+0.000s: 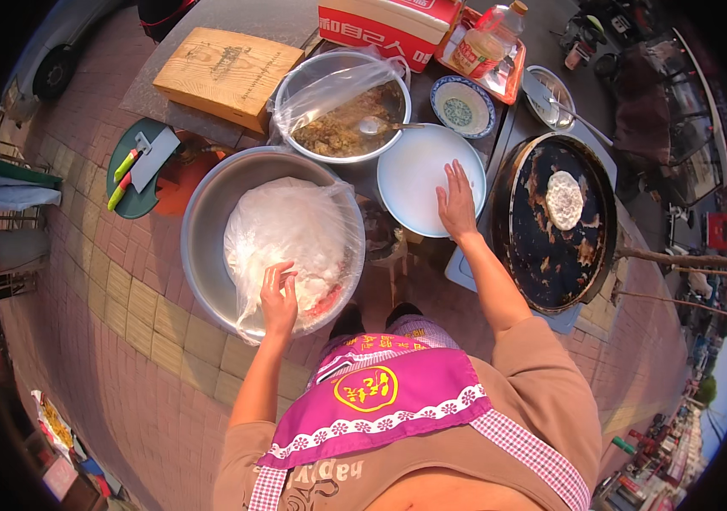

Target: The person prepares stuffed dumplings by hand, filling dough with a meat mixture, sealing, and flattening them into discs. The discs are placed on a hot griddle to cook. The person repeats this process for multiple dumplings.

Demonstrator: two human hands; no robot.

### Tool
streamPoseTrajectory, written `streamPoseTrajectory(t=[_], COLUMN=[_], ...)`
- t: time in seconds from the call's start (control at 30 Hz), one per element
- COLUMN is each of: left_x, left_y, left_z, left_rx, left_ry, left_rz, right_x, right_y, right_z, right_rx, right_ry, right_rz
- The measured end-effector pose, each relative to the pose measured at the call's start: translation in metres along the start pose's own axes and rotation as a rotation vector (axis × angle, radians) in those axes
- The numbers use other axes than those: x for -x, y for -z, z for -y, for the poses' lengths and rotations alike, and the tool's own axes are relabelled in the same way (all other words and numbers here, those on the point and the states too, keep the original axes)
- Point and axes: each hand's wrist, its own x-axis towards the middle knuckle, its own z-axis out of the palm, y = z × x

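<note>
My left hand (pixel 279 300), fingers loosely curled and apart, is over the near side of a large metal basin (pixel 202 236). In that basin, clear plastic film (pixel 331 211) partly covers a big mass of white dough (pixel 283 223). I cannot tell whether the hand touches the film. My right hand (pixel 458 201) lies flat over the near right part of a white round plate (pixel 408 172) with a blue rim, holding nothing. To its right, a pale, flat round of dough (pixel 564 200) rests on a large, dark, worn griddle pan (pixel 536 255).
Behind the plate stand a bowl of brown filling (pixel 338 137) with a spoon (pixel 373 126), a blue-patterned bowl (pixel 462 105) and an oil bottle (pixel 488 41). A wooden box (pixel 229 73) is at back left. A flat-bladed tool (pixel 155 160) lies on a green lid (pixel 122 144).
</note>
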Motion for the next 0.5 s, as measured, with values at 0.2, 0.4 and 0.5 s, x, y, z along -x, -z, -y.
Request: streamPoseTrajectory(t=[0.2, 0.4, 0.5], left_x=[-0.001, -0.001, -0.004], left_y=[-0.009, -0.008, -0.009], left_z=[0.007, 0.01, 0.006], left_rx=[0.03, -0.061, -0.04], left_ry=[0.034, 0.031, 0.032], left_rz=[0.061, 0.053, 0.029], right_x=[-0.01, -0.054, -0.047], right_y=[-0.032, -0.054, -0.052], right_z=[-0.017, -0.001, 0.013], right_rx=[0.235, 0.12, 0.118], right_ry=[-0.254, -0.101, -0.018], right_rz=[0.102, 0.12, 0.158])
